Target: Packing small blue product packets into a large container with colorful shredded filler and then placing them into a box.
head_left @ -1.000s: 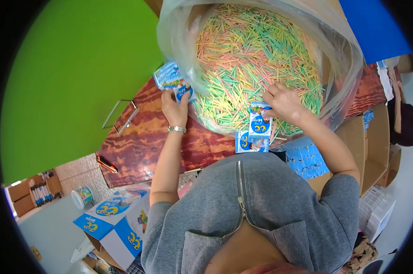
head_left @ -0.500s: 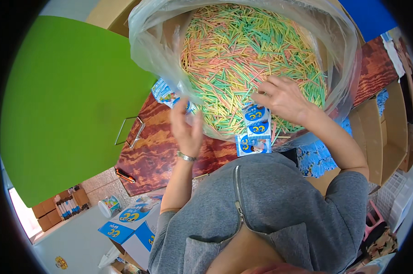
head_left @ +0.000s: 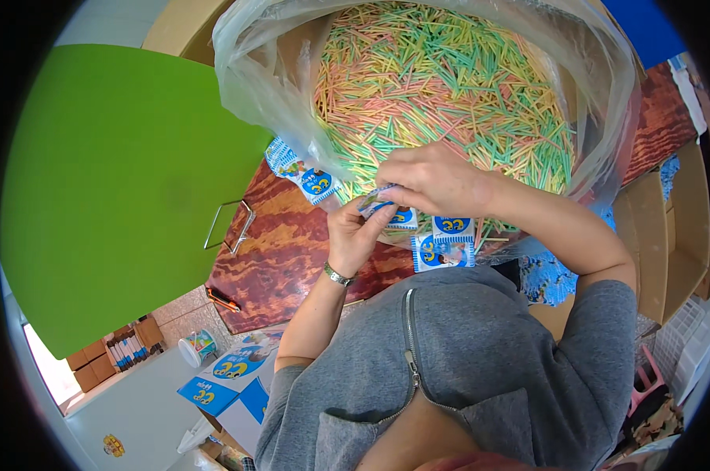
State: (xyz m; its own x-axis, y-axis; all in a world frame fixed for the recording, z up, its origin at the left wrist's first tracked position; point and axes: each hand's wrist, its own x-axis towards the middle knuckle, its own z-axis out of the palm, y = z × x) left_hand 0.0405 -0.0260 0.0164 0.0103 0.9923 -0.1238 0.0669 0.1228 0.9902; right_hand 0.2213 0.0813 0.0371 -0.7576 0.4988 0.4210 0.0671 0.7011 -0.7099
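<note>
In front of my chest, my left hand [head_left: 350, 238] pinches a small blue-and-white packet [head_left: 402, 218] between thumb and fingers. My right hand [head_left: 437, 182] is closed at the packet's upper end, its fingertips meeting those of the left; whether it also holds a stick is hidden. Just beyond lies a heap of thin pink, yellow and green sticks [head_left: 441, 94] inside a large clear plastic bag [head_left: 249, 90]. More small packets [head_left: 443, 250] rest at the bag's near edge, below my right wrist. Another strip of packets [head_left: 319, 185] lies left of the heap.
A green board [head_left: 127, 188] with a metal wire handle [head_left: 241, 228] fills the left side. The red wood-patterned table [head_left: 280, 271] bears an orange cutter [head_left: 223, 299]. Open cardboard boxes [head_left: 645, 235] and blue packets [head_left: 545, 279] are at the right; a printed carton [head_left: 233, 373] stands lower left.
My right hand has moved left from the packets at the bag's edge to meet my left hand. The left hand has shifted right and nearer; both now grip one packet.
</note>
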